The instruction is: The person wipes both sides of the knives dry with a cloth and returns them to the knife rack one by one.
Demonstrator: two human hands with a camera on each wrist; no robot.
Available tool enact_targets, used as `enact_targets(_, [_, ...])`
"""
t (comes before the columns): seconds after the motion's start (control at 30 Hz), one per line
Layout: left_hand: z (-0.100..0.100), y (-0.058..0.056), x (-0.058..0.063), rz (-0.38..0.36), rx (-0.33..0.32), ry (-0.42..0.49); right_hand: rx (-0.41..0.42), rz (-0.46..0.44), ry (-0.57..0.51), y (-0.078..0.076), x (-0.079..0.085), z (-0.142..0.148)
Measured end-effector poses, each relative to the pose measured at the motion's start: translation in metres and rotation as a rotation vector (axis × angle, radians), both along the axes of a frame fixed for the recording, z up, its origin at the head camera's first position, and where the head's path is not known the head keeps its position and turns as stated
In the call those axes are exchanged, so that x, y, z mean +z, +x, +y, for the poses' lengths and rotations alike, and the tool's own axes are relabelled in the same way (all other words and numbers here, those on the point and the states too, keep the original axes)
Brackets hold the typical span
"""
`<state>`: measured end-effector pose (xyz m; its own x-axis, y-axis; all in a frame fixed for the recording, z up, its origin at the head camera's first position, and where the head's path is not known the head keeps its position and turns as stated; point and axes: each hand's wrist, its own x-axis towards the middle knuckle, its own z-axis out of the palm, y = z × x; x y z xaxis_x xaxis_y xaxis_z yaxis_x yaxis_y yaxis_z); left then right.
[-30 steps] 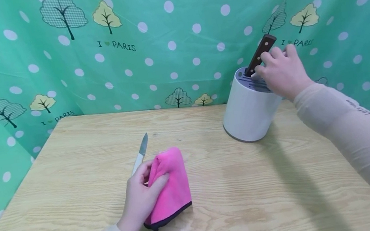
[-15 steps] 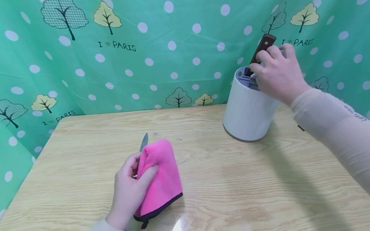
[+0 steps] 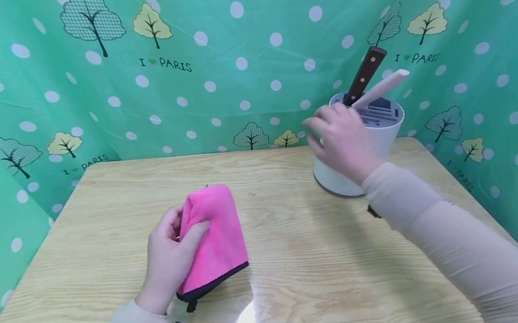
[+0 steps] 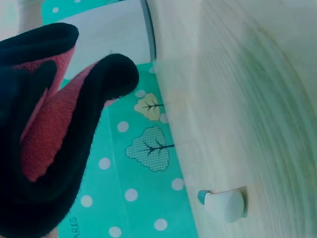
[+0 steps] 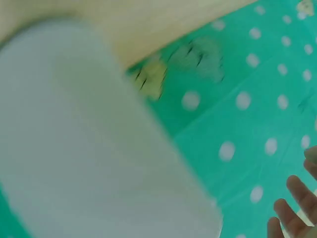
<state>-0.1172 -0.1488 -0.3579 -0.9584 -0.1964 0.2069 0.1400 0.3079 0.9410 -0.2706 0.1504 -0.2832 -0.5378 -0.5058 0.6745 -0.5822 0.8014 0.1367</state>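
Where my folded pink plush cloth with black edging [image 3: 214,229] is: in my left hand [image 3: 166,256], over the left-middle part of the pale wood-grain counter [image 3: 308,288].
Left grip: my fingers [image 3: 169,215] curl round behind the cloth while my thumb lies across its front.
Cloth folds: the left wrist view shows black-bound edges looping loosely, with pink pile between them.
Grey tip [image 3: 206,185]: just past the cloth's upper edge, the rest hidden.
White rounded piece [image 4: 225,204]: on the counter in the left wrist view, a small bluish-grey bit at one end.
Right hand [image 3: 341,141]: in front of the white, rounded knife holder with a slotted grey top [image 3: 388,136], its fingers [image 5: 289,215] extended, parted and free; the right wrist view shows background between them and the holder.
Knife holder: at the counter's back right, partly covered by my right hand.
Handles: a dark brown riveted handle [image 3: 365,76] and a smooth pale handle [image 3: 381,88] lean up side by side from its top.
Backdrop: a green fabric curtain with white dots and printed trees [image 3: 232,48] hangs behind the counter.
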Motion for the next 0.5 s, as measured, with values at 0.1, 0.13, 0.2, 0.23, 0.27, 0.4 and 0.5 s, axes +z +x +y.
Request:
enact_targets(0.1, [0.001,0.000,0.002,0.004,0.001,0.021,0.001,-0.107,-0.018,0.006,-0.015,-0.016])
enact_targets(0.13, [0.001,0.001,0.003,0.002,0.002,0.026,0.006,-0.144,-0.025,0.008,-0.020,-0.022])
enact_targets(0.2, [0.002,0.002,0.005,0.000,0.006,0.037,0.007,-0.233,-0.043,0.010,-0.028,-0.032])
enact_targets(0.23, [0.001,0.002,0.006,-0.001,0.006,0.042,0.007,-0.281,-0.053,0.012,-0.032,-0.038])
enact_targets(0.27, [0.001,0.002,0.006,-0.003,0.006,0.045,0.007,-0.335,-0.066,0.013,-0.036,-0.044])
enact_targets(0.4, [-0.002,0.002,0.007,-0.002,0.008,0.052,0.016,-0.518,-0.117,0.019,-0.052,-0.069])
enact_targets(0.5, [-0.006,0.001,0.008,0.002,0.026,0.064,0.045,-0.659,-0.163,0.023,-0.066,-0.092])
